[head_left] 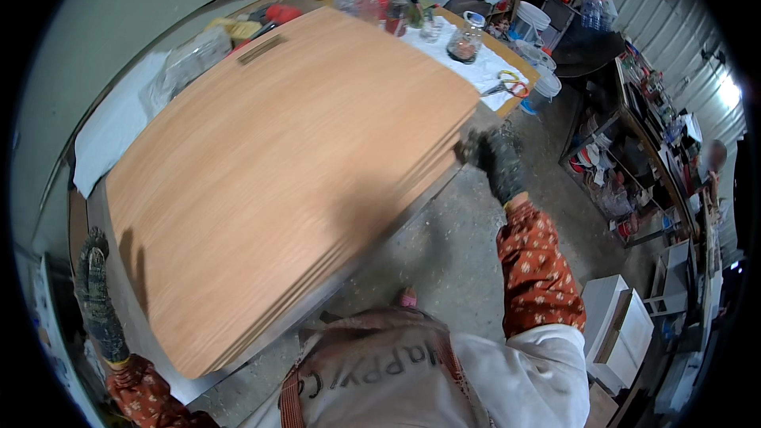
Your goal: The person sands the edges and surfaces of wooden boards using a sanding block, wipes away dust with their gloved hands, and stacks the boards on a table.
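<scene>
A person in dark work gloves stands over a large wooden board (277,182) lying flat on a worktop (151,341). The left hand (97,289) rests by the board's near-left edge; its grip cannot be made out. The right hand (491,157), blurred, closes on the board's right edge. Farther off, a glass jar (466,38) holds something dark, and a white bucket (542,89) is partly hidden, its contents unseen.

The big wooden panel (285,182) filling the centre of the frame is warm orange-brown with fine straight grain. Both gloves, the left hand (97,301) at the lower left and the right hand (493,160) right of centre, are dark grey and speckled, above red sleeves (535,269) with a small pale flower print. White sheets (119,123) lie at the upper left, and the apron (380,380) at the bottom is beige.
</scene>
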### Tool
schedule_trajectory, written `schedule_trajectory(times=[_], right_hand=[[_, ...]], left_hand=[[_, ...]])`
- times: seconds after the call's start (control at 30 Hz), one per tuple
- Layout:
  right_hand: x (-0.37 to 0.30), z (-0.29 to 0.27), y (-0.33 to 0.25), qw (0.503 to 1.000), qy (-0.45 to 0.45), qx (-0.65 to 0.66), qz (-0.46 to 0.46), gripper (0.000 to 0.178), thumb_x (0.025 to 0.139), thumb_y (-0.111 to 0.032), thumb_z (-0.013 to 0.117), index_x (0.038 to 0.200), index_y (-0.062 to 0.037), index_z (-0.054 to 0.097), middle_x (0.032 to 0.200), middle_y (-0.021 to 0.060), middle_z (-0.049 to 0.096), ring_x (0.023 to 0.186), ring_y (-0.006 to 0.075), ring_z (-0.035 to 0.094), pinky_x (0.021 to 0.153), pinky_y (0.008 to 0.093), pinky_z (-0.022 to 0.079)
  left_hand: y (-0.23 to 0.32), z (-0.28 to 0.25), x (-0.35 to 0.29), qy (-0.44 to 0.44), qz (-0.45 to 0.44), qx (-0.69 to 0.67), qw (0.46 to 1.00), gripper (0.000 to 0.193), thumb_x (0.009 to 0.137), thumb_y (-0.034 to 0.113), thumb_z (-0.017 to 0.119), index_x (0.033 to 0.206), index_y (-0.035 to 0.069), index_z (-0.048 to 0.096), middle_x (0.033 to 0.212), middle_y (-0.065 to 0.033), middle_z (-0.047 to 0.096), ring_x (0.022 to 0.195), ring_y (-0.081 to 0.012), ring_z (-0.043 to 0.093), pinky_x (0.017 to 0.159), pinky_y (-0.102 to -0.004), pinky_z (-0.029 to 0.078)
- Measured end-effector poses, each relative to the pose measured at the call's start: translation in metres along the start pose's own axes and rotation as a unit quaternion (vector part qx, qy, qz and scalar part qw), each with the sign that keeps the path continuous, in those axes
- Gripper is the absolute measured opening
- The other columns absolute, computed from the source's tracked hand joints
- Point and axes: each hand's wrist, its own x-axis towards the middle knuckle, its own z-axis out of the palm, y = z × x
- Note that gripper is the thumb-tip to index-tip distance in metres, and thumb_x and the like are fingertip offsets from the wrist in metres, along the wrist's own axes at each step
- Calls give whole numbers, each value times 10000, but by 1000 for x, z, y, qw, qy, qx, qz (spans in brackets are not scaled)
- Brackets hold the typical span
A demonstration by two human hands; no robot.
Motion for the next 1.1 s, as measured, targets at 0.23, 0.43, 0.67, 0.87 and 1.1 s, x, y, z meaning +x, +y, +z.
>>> schedule_trajectory(times=[0.23,0.43,0.67,0.87,1.1], right_hand=[[-25,-55,30,988,33,-147,41,323,954,-245,523,1153,-12,624,1007,63,664,886,146,608,817,273,480],[-11,-59,17,963,-26,-267,-2,349,941,-241,561,1162,25,609,1023,77,661,923,143,605,858,302,483],[15,-44,-15,879,-80,-414,-224,285,895,-184,595,1129,-26,625,1062,190,640,926,329,624,812,371,498],[89,-22,-18,746,-191,-548,-327,368,934,-320,500,1169,-59,612,1169,203,594,1031,333,589,909,397,456],[219,111,-42,725,-304,-607,-118,656,907,-489,436,1451,-161,272,1251,248,534,1153,412,508,997,476,364]], left_hand=[[84,173,125,-186,99,143,967,373,925,171,554,1262,10,540,1311,-144,533,1199,-246,515,1022,-348,402],[43,234,149,-154,187,297,924,409,922,187,556,1291,18,513,1327,-175,512,1269,-318,446,1069,-407,330],[62,245,168,-160,189,324,913,415,920,185,559,1298,22,506,1341,-165,501,1276,-327,433,1073,-403,325],[84,269,179,-125,90,334,930,387,946,191,527,1294,22,516,1350,-183,490,1278,-303,433,1081,-368,311],[127,278,167,-109,58,392,912,473,924,295,536,1324,50,482,1360,-209,455,1268,-378,411,1085,-451,292]])
